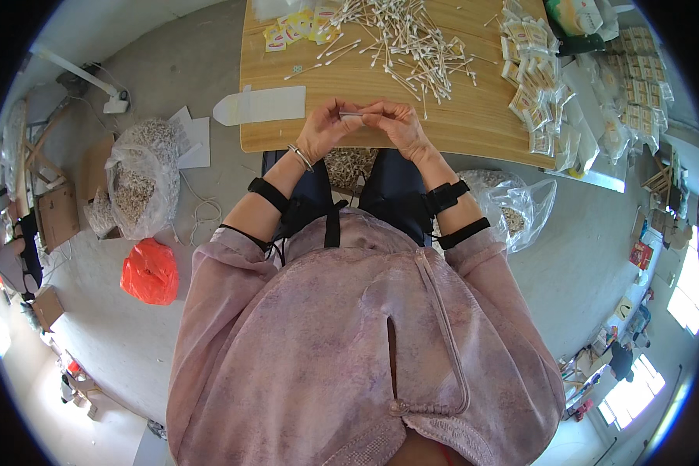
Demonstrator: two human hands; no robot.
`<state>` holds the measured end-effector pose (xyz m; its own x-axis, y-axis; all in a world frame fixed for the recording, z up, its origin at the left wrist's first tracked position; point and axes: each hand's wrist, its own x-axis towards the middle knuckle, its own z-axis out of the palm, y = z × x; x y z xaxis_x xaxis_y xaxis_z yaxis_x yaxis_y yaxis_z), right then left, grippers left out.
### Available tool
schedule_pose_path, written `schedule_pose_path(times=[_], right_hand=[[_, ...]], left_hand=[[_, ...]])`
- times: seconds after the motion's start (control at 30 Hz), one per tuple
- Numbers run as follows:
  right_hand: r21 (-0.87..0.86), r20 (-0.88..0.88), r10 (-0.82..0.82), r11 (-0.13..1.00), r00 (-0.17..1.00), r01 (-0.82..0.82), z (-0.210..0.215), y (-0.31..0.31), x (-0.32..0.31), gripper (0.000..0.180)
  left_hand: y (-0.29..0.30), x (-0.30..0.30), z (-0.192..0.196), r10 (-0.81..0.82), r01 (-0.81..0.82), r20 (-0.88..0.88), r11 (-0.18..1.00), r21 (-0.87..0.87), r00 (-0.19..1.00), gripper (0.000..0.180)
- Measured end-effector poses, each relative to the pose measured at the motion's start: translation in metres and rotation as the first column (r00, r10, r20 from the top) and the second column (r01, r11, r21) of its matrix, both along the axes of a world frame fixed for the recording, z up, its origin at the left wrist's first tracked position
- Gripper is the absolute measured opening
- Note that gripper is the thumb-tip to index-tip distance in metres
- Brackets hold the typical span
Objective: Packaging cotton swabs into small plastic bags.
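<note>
Over the near edge of the wooden table (287, 133), my two hands meet with their fingertips close together. My left hand (326, 130), a bracelet at its wrist, is closed in a pinch. My right hand (397, 124) pinches from the other side. Between them shows a thin white stick, which looks like a cotton swab (352, 114); its ends are hidden by my fingers. Beyond my hands lies a loose heap of cotton swabs (412, 46). Next to my left hand a white paper strip (276, 104) with a pointed end lies flat.
Small yellow-and-white packets (291, 33) lie at the far left of the table. Stacked small packs (532, 70) line its right side. Plastic bags of swabs (144, 182) and a red bag (150, 272) rest on the floor at left. Another clear bag (512, 202) stands at right.
</note>
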<state>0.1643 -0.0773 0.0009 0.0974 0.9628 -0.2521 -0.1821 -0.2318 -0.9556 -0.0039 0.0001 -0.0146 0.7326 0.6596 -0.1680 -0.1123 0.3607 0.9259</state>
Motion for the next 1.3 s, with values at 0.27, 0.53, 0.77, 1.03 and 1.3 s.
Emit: schedule_pose_path(times=[0.27,0.53,0.77,1.03,1.3], right_hand=[[-0.038,-0.079,-0.061,0.998,0.995,0.058,0.010,-0.005,-0.003,0.015],[-0.017,-0.026,-0.091,0.996,0.996,0.090,0.003,-0.007,-0.002,0.014],[0.014,-0.010,-0.082,0.996,0.997,0.082,-0.005,-0.006,-0.002,0.012],[0.074,0.008,-0.171,0.983,0.985,0.170,0.011,-0.005,-0.011,0.010],[0.063,0.164,-0.059,0.997,0.985,0.050,0.000,-0.008,-0.001,0.012]], left_hand=[[0.005,0.001,-0.002,-0.036,0.038,-0.027,0.997,0.067,0.999,0.020],[0.008,-0.004,-0.006,-0.024,0.031,0.052,0.991,-0.133,0.998,0.003],[0.013,-0.003,-0.013,-0.059,0.098,0.160,0.964,-0.247,0.985,0.003],[0.015,0.002,0.016,-0.066,0.068,0.042,0.997,-0.037,0.997,0.009],[0.018,-0.002,0.003,-0.104,0.121,-0.155,0.987,0.106,0.983,0.010]])
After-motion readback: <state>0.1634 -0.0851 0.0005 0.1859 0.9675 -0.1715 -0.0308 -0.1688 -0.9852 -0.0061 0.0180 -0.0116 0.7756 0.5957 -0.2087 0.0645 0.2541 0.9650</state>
